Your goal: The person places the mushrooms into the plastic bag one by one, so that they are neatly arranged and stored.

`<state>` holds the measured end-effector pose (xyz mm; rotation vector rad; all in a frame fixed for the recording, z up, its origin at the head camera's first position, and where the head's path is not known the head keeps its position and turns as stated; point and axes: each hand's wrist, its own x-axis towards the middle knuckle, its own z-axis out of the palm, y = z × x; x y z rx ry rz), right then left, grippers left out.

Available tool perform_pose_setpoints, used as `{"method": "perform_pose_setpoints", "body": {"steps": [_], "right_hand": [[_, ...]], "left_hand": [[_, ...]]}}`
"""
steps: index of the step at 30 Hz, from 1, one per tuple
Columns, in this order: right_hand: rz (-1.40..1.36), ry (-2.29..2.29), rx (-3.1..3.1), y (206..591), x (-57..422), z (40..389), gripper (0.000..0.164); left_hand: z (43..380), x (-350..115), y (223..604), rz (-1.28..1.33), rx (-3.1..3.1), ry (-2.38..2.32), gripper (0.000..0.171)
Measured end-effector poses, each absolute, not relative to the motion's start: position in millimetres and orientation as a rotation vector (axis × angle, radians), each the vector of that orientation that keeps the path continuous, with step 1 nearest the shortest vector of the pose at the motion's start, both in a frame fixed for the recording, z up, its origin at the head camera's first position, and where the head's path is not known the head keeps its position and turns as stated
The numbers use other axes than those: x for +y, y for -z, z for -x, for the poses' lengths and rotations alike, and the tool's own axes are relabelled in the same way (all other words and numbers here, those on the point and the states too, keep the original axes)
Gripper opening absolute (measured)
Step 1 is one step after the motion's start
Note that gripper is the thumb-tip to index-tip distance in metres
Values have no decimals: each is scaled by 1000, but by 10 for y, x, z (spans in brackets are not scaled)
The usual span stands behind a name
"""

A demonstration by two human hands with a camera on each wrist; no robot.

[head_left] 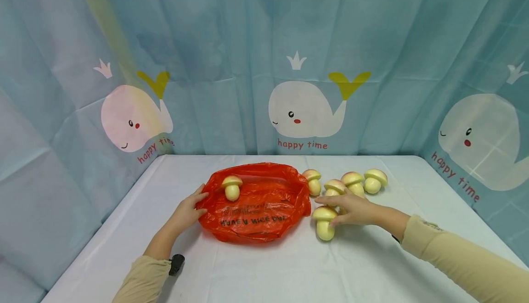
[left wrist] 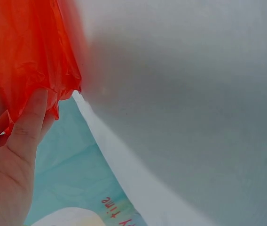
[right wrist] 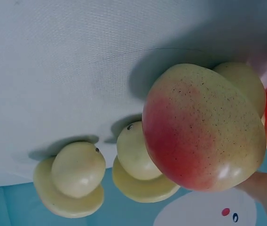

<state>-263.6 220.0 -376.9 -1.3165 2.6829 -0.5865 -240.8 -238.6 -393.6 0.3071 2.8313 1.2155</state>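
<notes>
A red plastic bag (head_left: 264, 232) lies with its mouth spread, printed lettering showing inside. One pale yellow mushroom (head_left: 233, 189) with a pinkish cap rests in it. My left hand (head_left: 186, 211) pinches the bag's left edge between thumb and fingers, and in the left wrist view the red film (left wrist: 25, 52) bunches there. To the right of the bag, my right hand (head_left: 357, 207) reaches over a group of mushrooms. Its thumb is at the stem of the nearest mushroom (head_left: 325, 230), with the other fingers spread behind the cap. A large cap (right wrist: 204, 132) hides much of this hand in the right wrist view.
More mushrooms stand behind the right hand, among them one by the bag's rim (head_left: 314, 186) and one at the far right (head_left: 375, 182). The white-covered table (head_left: 256, 275) meets a blue curtain (head_left: 231, 64) with whale prints at its back and sides.
</notes>
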Motion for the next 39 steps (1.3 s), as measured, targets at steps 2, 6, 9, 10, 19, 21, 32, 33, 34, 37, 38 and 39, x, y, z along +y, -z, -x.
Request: {"method": "perform_pose_setpoints", "body": {"steps": [2, 6, 9, 10, 19, 21, 32, 33, 34, 37, 38, 39], "right_hand": [[1312, 560, 2686, 3777, 2185, 2627, 66], [1303, 519, 2689, 3791, 2158, 2610, 67], [1327, 499, 2701, 3801, 2145, 2614, 65], [1337, 495, 2706, 3804, 2142, 2617, 64], [1309, 604, 2690, 3720, 2117, 2640, 62], [1280, 665, 2682, 3678, 2108, 2643, 61], [1036, 1033, 2808, 3498, 1969, 2661, 50], [999, 1078, 2805, 3484, 1951, 2666, 52], [950, 1115, 2804, 3469, 1933, 2670, 53], [770, 1207, 2783, 3416, 1878, 2686, 61], [705, 1236, 2769, 3396, 1858, 2694, 63], [653, 1261, 2755, 3375, 1838, 2702, 64]], "left_hand": [[2397, -2392, 3936, -312, 2837, -1211, 51], [2392, -2403, 3937, -303, 2836, -1204, 51], [2398, -2405, 3941, -298, 2829, -1216, 51], [2398, -2404, 3941, -299, 2827, -1218, 51], [2398, -2390, 3945, -304, 2822, -1233, 51], [2401, -2388, 3945, -307, 2820, -1235, 51], [2419, -2388, 3953, -304, 2829, -1223, 51], [2419, -2388, 3952, -302, 2827, -1225, 52], [2419, -2387, 3952, -300, 2826, -1225, 52], [2418, -2385, 3948, -294, 2822, -1230, 52], [2419, -2384, 3947, -292, 2821, -1232, 52], [2420, -2383, 3946, -292, 2821, -1233, 52]]}}
